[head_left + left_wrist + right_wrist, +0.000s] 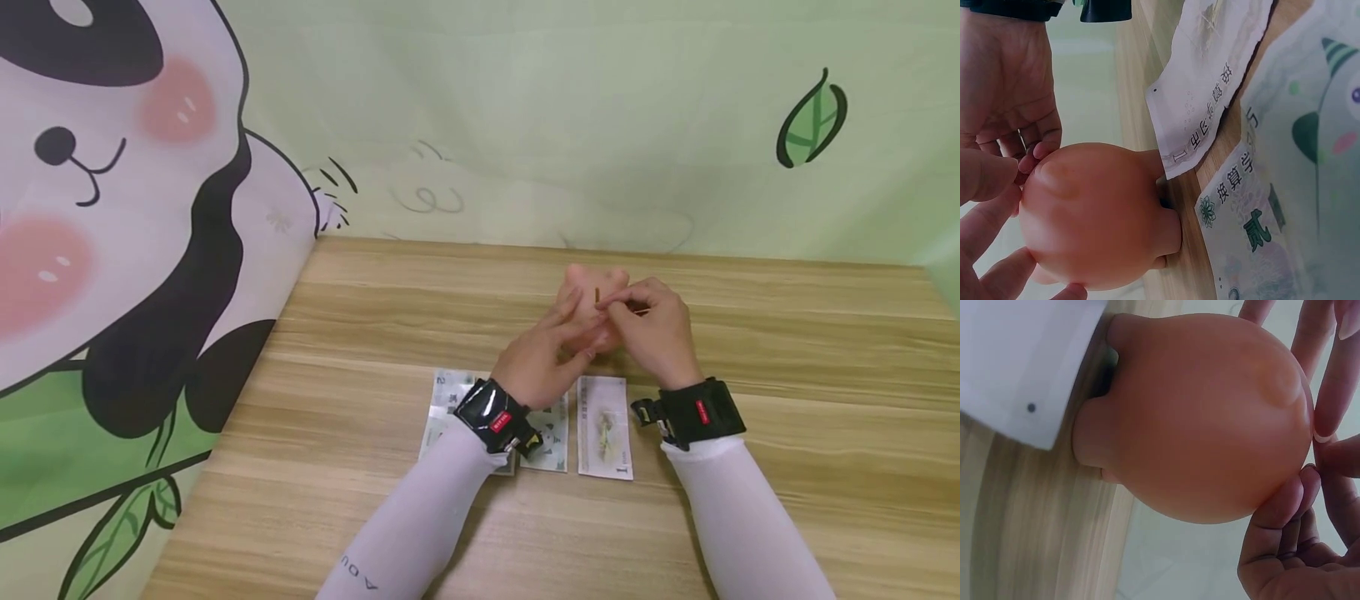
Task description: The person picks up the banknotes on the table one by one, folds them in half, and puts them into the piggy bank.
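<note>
A glossy pink piggy bank (pixel 600 279) stands on its short legs at the far middle of the table, a dark slot showing in its top. My left hand (pixel 543 358) holds it from the left, fingers spread over the rounded body. From the right, my right hand (pixel 656 329) reaches over the top, thumb and index fingertips drawn together by the slot. In the right wrist view, the curled right fingers (pixel 1266 531) meet the piggy bank close to the left fingertips. I cannot tell whether anything is between the right fingertips.
Nearer the person lie paper notes: a pale one printed 1 (pixel 606 433) and greenish ones (pixel 450 400) partly under the left forearm. The wooden table (pixel 390 308) meets a green cloth backdrop (pixel 570 108) with a large panda print on the left.
</note>
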`<action>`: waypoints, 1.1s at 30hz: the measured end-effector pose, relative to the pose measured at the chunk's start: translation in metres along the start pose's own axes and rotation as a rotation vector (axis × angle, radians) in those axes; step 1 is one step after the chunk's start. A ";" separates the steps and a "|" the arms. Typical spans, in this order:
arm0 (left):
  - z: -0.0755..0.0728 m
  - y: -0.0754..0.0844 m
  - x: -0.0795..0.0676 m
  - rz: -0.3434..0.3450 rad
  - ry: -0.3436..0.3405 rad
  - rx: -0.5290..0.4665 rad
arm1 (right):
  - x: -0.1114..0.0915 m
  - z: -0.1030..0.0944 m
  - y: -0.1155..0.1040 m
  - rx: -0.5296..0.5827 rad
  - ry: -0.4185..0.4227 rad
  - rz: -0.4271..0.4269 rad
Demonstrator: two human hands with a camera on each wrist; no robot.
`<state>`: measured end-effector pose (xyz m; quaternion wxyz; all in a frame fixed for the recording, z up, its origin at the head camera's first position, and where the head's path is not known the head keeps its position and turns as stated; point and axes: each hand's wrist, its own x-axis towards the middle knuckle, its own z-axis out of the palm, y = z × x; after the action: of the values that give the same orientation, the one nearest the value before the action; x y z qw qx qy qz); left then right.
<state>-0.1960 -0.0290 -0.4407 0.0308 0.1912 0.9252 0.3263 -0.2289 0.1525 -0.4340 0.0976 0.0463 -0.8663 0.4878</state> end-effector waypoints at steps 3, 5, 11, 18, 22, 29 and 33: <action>-0.001 0.000 0.000 -0.004 -0.005 -0.015 | 0.000 0.000 -0.001 -0.005 -0.003 0.012; -0.001 0.000 0.000 -0.007 -0.005 -0.020 | -0.001 0.000 -0.003 -0.006 -0.005 0.020; -0.002 0.002 -0.001 -0.015 -0.008 -0.023 | -0.001 0.000 -0.004 0.004 -0.004 0.038; -0.002 0.001 -0.001 -0.009 -0.002 -0.011 | -0.002 0.001 -0.003 0.020 0.000 0.054; -0.002 0.002 0.000 0.014 0.007 0.012 | -0.005 0.001 -0.004 0.039 0.004 0.070; -0.003 0.002 0.000 0.027 -0.012 -0.023 | -0.011 -0.002 -0.008 0.063 -0.020 0.103; -0.006 0.002 -0.001 0.021 -0.023 -0.098 | -0.015 -0.001 -0.010 0.070 -0.019 0.108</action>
<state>-0.1961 -0.0319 -0.4348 0.0474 0.2031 0.9056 0.3692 -0.2120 0.1481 -0.4279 0.0613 0.0072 -0.8509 0.5218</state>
